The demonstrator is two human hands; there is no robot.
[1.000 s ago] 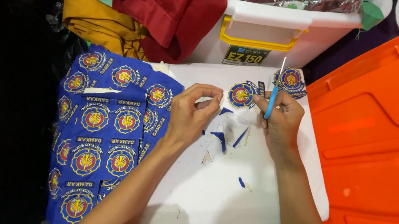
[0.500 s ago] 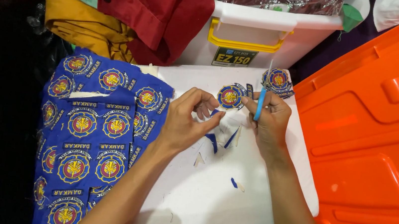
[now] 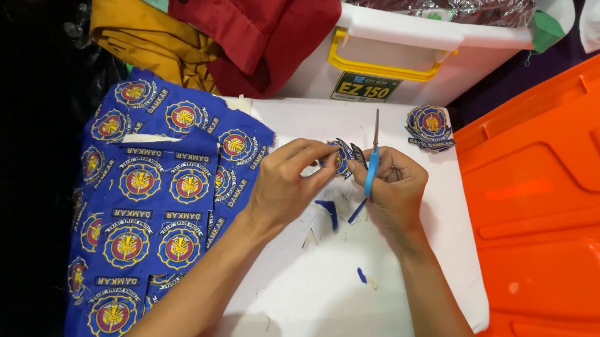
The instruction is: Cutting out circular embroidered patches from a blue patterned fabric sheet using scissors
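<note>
Above the white desk [image 3: 314, 306], the left hand [image 3: 291, 182] pinches a small embroidered patch [image 3: 339, 158] by its edge, thin, light and floppy-looking, while the right hand [image 3: 391, 190] grips blue-handled scissors [image 3: 372, 162].

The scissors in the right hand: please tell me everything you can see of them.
The scissors are small, with thin metal blades and a blue plastic handle. They stand almost upright, tips pointing away from the person, blades looking closed. The right hand grips the handle; its fingers hide part of it. Beside them, the left hand holds a round embroidered patch.
</note>
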